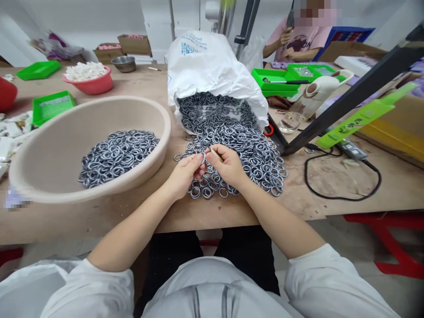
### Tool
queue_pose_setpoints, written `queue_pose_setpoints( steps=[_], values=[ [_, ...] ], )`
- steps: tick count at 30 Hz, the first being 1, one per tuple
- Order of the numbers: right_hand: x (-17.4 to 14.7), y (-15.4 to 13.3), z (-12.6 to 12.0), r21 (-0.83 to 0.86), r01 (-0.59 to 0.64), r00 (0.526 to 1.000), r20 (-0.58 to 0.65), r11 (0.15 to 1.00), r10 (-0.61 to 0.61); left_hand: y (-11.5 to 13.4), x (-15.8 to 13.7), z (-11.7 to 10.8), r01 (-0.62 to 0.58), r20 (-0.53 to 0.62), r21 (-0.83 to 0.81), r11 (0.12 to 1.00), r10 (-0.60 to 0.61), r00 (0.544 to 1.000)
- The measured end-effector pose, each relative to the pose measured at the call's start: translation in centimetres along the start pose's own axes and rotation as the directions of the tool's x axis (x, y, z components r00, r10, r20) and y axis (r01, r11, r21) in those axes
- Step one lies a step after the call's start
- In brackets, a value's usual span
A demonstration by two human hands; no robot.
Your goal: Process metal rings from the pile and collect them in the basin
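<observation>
A grey ring (203, 158) is pinched in the fingers of my left hand (184, 175). Close against it, my right hand (231, 167) is closed around a small, thin, pale tool (215, 153) with a dark end; its exact kind is not clear. Both hands are above the front of a heap of grey rings (260, 165), which spills from the mouth of a white sack (212, 68) lying on the table. To the left, a large beige basin (167, 121) has many of the same rings gathered at its right side. My fingers partly hide the ring and the tool.
A red bowl (96, 86) of white pieces and a green tray (54, 108) are behind the basin. On the right are a slanted black post (344, 88), a black cable (308, 179) and a clear bottle (293, 117). A person in pink (304, 35) sits across the table.
</observation>
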State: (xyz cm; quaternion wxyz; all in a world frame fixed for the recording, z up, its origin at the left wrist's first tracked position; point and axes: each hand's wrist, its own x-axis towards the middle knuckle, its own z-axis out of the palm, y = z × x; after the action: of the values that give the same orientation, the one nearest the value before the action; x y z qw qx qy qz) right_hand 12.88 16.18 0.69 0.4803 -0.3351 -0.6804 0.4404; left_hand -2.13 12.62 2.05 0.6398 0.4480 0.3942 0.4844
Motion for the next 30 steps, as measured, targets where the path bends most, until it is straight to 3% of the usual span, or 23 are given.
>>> queue_pose_setpoints(
  steps=[2, 7, 10, 13, 17, 22, 26, 28, 30],
  values=[
    [-0.1, 0.1, 0.1, -0.061, 0.031, 0.999, 0.013, 0.998, -0.03, 0.1, -0.2, -0.2, -0.001, 0.001, -0.026, 1.0, 0.001, 1.0],
    [0.1, 0.2, 0.1, -0.006, 0.008, 0.999, 0.033, 1.0, -0.008, 0.5, -0.4, -0.5, 0.006, 0.054, -0.019, 1.0, -0.005, 0.999],
    [-0.1, -0.1, -0.3, -0.18, 0.078, 0.997, 0.0, 0.981, -0.079, 0.6, -0.4, -0.6, 0.007, 0.063, -0.046, 0.999, -0.004, 0.998],
    [-0.5, -0.5, -0.6, -0.362, 0.189, 0.982, 0.045, 0.913, -0.186, 0.5, -0.3, -0.6, 0.009, 0.041, -0.088, 0.996, -0.005, 0.999],
    [-0.9, -1.0, -0.4, -0.445, 0.251, 0.968, 0.113, 0.86, -0.224, 0.3, -0.3, -0.6, 0.037, 0.013, -0.132, 0.991, -0.035, 0.999],
    [-0.8, -0.9, -0.3, -0.46, 0.242, 0.97, 0.146, 0.854, -0.196, 0.5, -0.5, -0.7, 0.059, 0.036, -0.161, 0.985, -0.054, 0.998],
    [-0.4, -0.2, -0.8, -0.448, 0.138, 0.99, 0.071, 0.883, -0.119, 0.6, -0.8, -0.5, 0.043, 0.16, -0.113, 0.993, -0.025, 0.987],
    [-0.3, -0.1, -0.9, -0.452, 0.126, 0.991, 0.022, 0.883, -0.13, 0.6, -0.9, -0.4, 0.036, 0.194, -0.116, 0.993, -0.013, 0.981],
    [-0.5, -0.3, -0.7, -0.441, 0.17, 0.984, 0.026, 0.881, -0.177, 0.5, -0.8, -0.5, 0.025, 0.155, -0.15, 0.988, -0.002, 0.988]
  ],
)
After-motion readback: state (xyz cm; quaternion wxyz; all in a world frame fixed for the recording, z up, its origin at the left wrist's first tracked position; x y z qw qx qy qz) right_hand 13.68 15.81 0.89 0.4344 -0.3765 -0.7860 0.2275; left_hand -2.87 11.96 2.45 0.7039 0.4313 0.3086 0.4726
